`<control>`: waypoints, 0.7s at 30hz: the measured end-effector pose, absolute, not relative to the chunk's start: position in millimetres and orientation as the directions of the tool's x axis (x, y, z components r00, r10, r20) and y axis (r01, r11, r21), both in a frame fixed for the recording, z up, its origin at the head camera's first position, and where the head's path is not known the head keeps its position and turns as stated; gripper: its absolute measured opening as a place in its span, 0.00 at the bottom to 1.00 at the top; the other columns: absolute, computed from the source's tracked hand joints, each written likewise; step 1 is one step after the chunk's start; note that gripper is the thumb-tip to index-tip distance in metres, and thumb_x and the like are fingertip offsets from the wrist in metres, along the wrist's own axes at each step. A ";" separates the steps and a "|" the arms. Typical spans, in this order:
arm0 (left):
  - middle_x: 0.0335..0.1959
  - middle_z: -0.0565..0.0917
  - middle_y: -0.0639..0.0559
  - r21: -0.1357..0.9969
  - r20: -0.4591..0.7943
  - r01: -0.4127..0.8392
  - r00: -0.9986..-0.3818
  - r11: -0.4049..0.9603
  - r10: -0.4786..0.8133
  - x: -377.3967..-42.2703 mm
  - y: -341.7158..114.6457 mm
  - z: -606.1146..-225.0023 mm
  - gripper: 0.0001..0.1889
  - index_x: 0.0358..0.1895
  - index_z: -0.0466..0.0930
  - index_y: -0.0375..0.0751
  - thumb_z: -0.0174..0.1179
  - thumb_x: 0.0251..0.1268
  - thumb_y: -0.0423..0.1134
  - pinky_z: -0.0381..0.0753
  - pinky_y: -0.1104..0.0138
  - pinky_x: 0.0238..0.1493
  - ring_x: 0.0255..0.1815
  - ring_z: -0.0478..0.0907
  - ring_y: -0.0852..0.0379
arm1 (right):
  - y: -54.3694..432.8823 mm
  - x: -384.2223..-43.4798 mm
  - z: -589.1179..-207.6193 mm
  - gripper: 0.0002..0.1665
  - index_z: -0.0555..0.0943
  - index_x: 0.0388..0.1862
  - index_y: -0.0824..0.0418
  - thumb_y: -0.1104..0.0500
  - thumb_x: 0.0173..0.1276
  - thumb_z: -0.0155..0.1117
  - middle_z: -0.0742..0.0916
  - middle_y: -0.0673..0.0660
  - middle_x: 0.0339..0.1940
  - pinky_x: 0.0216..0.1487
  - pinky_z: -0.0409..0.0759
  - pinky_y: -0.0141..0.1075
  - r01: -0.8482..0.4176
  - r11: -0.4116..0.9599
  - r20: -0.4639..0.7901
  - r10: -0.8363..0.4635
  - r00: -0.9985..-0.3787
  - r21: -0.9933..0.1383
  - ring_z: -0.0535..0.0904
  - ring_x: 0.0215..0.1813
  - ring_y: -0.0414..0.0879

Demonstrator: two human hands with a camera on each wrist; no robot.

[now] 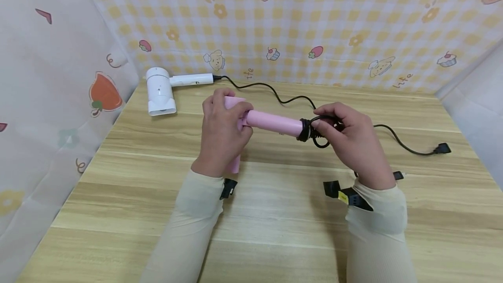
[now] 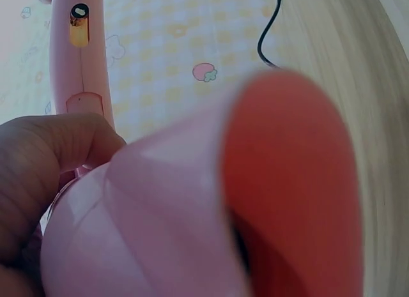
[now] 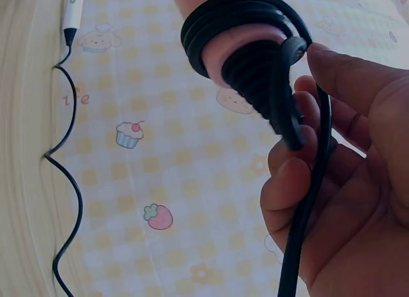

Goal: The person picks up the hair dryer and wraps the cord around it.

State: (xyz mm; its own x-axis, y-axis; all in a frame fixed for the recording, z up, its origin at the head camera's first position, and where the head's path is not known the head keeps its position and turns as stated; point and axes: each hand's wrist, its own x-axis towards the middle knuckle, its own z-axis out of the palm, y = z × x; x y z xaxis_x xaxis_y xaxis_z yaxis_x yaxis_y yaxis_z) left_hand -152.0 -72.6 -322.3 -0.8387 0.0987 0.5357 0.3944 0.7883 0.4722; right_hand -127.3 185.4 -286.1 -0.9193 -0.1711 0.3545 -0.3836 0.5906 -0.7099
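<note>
My left hand [image 1: 220, 136] grips a pink hair dryer [image 1: 275, 123] around its head, fingers over the top and thumb near the handle joint. In the left wrist view the dryer's nozzle [image 2: 172, 201] faces the camera side, its inside showing reddish. The handle points to the right, with a black cord [image 3: 239, 9] wound in several turns round its end. My right hand [image 1: 351, 141] pinches a length of this cord between thumb and fingers, just beyond the ribbed cord sleeve [image 3: 252, 86]. In the right wrist view the cord runs down across the palm.
A white hair dryer [image 1: 159, 91] lies at the back left of the wooden table [image 1: 275, 213]. Its black cord [image 1: 267, 86] snakes right, passing behind my right hand. A black plug [image 1: 442, 148] lies at the right. Patterned cloth [image 1: 275, 25] hangs behind the table.
</note>
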 end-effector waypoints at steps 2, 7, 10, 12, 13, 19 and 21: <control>0.58 0.70 0.39 0.474 0.539 0.405 -0.836 0.782 0.106 -151.9 -73.2 -321.8 0.17 0.42 0.88 0.46 0.67 0.46 0.28 0.70 0.43 0.56 0.61 0.62 0.32 | 185.6 -127.8 -286.7 0.11 0.84 0.48 0.59 0.61 0.68 0.67 0.86 0.53 0.36 0.28 0.74 0.27 -0.384 0.589 0.355 -0.171 -0.919 -0.711 0.79 0.30 0.41; 0.57 0.70 0.40 0.470 0.564 0.455 -0.814 0.756 0.139 -152.3 -74.9 -320.6 0.16 0.41 0.88 0.46 0.67 0.46 0.28 0.69 0.45 0.57 0.61 0.63 0.34 | 187.1 -128.7 -288.3 0.11 0.84 0.50 0.59 0.60 0.70 0.66 0.85 0.52 0.37 0.31 0.74 0.27 -0.382 0.596 0.355 -0.169 -0.919 -0.706 0.78 0.32 0.42; 0.56 0.71 0.39 0.450 0.589 0.492 -0.791 0.745 0.167 -151.8 -75.9 -319.0 0.15 0.40 0.88 0.46 0.67 0.45 0.28 0.69 0.46 0.58 0.60 0.63 0.35 | 188.2 -129.4 -289.5 0.11 0.84 0.49 0.59 0.59 0.70 0.65 0.85 0.52 0.37 0.34 0.74 0.27 -0.388 0.597 0.360 -0.172 -0.917 -0.702 0.78 0.33 0.42; 0.56 0.71 0.39 0.439 0.601 0.508 -0.779 0.741 0.178 -150.9 -76.4 -317.5 0.15 0.39 0.88 0.46 0.67 0.45 0.28 0.68 0.46 0.58 0.60 0.63 0.35 | 188.8 -129.7 -289.9 0.10 0.84 0.49 0.59 0.59 0.71 0.64 0.86 0.52 0.37 0.34 0.73 0.27 -0.391 0.596 0.363 -0.174 -0.916 -0.702 0.77 0.34 0.42; 0.56 0.71 0.39 0.436 0.605 0.513 -0.775 0.739 0.181 -150.4 -76.8 -316.5 0.15 0.39 0.88 0.46 0.66 0.45 0.28 0.68 0.46 0.58 0.60 0.63 0.35 | 189.0 -129.7 -289.9 0.10 0.85 0.48 0.59 0.59 0.71 0.64 0.86 0.52 0.37 0.34 0.73 0.28 -0.389 0.595 0.360 -0.173 -0.917 -0.704 0.76 0.33 0.42; 0.55 0.72 0.39 0.432 0.635 0.541 -0.751 0.721 0.183 -148.5 -79.6 -311.7 0.16 0.38 0.88 0.47 0.66 0.43 0.28 0.67 0.46 0.57 0.59 0.63 0.35 | 189.5 -129.5 -289.4 0.10 0.84 0.48 0.59 0.58 0.73 0.61 0.85 0.53 0.35 0.30 0.71 0.30 -0.354 0.584 0.319 -0.167 -0.933 -0.730 0.75 0.30 0.44; 0.54 0.72 0.39 0.430 0.652 0.561 -0.735 0.708 0.186 -148.6 -80.2 -310.6 0.16 0.38 0.88 0.47 0.66 0.42 0.27 0.65 0.47 0.59 0.59 0.64 0.36 | 190.4 -129.6 -289.4 0.10 0.84 0.49 0.59 0.58 0.74 0.60 0.85 0.53 0.36 0.30 0.73 0.29 -0.343 0.576 0.303 -0.169 -0.938 -0.742 0.76 0.30 0.43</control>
State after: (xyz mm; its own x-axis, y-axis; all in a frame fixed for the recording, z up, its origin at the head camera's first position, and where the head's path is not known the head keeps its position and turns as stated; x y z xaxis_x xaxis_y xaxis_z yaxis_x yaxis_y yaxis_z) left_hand -148.6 -80.2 -310.6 -0.7353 0.1863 0.6516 0.5605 0.7076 0.4303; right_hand -129.6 190.4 -289.4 -0.9380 -0.1687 0.3030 -0.3432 0.5765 -0.7415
